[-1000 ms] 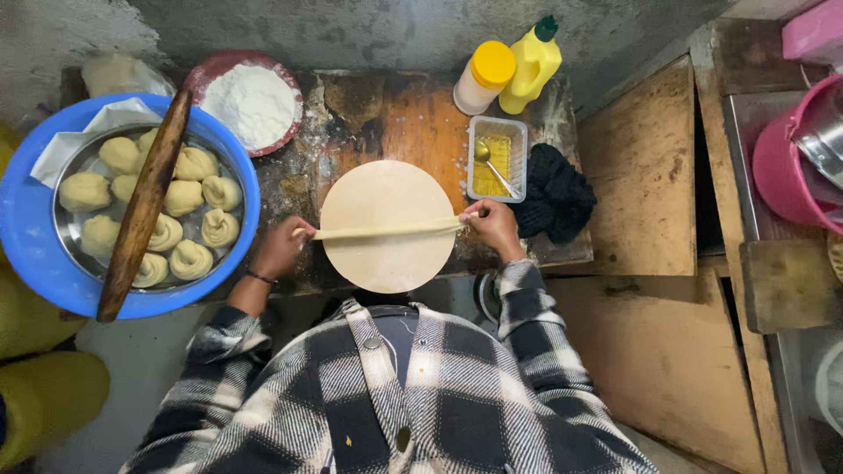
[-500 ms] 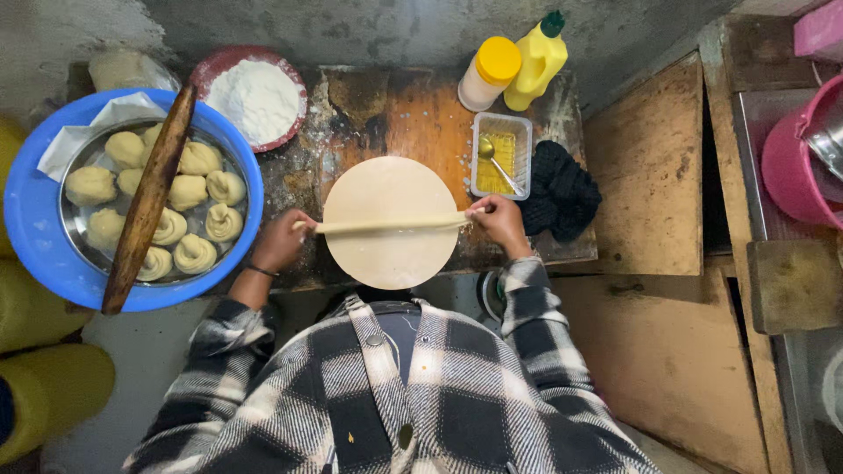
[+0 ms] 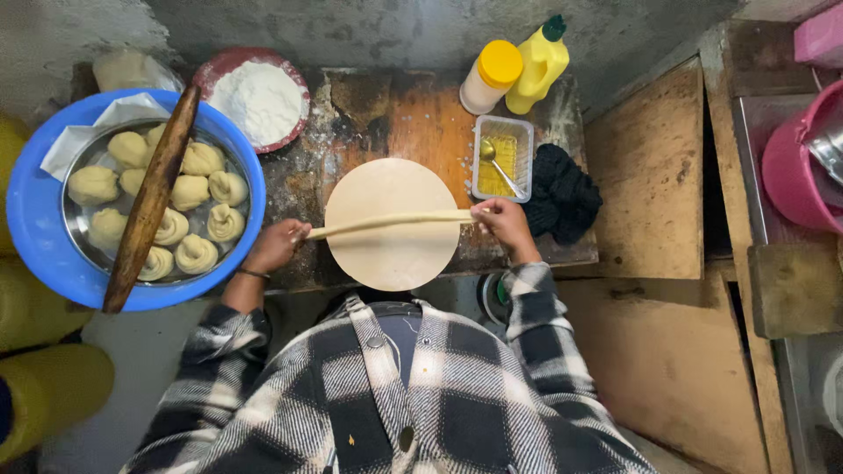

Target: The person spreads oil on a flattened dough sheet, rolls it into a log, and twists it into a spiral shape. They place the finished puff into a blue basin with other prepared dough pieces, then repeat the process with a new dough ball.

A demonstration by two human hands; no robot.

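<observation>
My left hand [image 3: 279, 244] pinches one end of a long thin rope of pale dough [image 3: 395, 222], and my right hand [image 3: 503, 223] pinches the other end, fingers closed on it at both sides. The rope stretches nearly level across the middle of the frame, slightly higher at its right end, over a round pale wooden rolling board [image 3: 392, 254] in the centre.

At the far left sits a wide blue plastic basin [image 3: 35, 237] with a steel tray inside it holding coiled dough balls [image 3: 195, 253]. A long brown wooden rolling pin [image 3: 147, 204] lies slantwise across the basin, from upper right to lower left. Just right of the basin's top, in the upper left of the frame, is a red-rimmed bowl of white flour [image 3: 258, 98]. The board rests on a worn, flour-dusted wooden table [image 3: 395, 114]. Right of the board stands a clear rectangular plastic tub of yellow oil [image 3: 502, 158] with a metal spoon [image 3: 496, 167] in it. Above that, at the top of the frame, are a yellow-capped white jar [image 3: 488, 77] and a yellow squeeze bottle with a green cap [image 3: 537, 63]. A dark knitted cloth [image 3: 566, 195] lies just right of the tub.
</observation>
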